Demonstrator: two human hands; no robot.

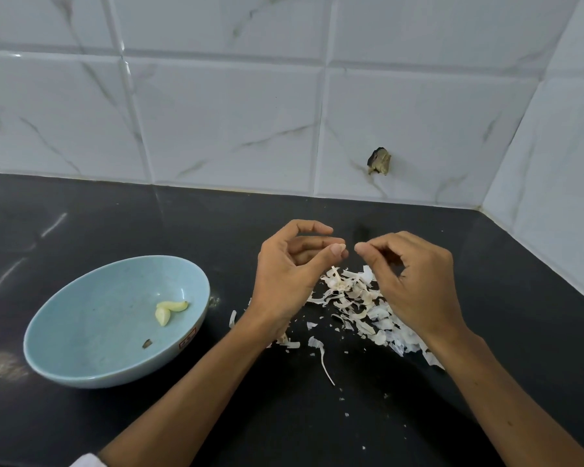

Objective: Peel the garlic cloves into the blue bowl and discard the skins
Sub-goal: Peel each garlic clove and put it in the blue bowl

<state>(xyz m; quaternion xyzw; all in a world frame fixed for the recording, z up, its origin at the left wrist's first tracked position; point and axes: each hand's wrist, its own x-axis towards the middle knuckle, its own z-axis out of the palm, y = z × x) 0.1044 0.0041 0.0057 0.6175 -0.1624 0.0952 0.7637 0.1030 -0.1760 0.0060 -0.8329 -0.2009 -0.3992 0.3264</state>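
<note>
One blue bowl (pixel 81 318) holding two peeled garlic cloves (pixel 172 306) and one dark scrap (pixel 146 343); one heap of skins (pixel 356 296).

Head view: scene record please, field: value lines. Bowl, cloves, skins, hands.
blue bowl: on the black counter, left of the hands
peeled cloves: two, side by side inside the bowl
skins: loose pile on the counter beneath both hands
left hand: above the skins, fingers curled, no clove visible in its grip
right hand: same pose, fingertips close to the left hand's
wall: white tile with one chipped hole
</note>
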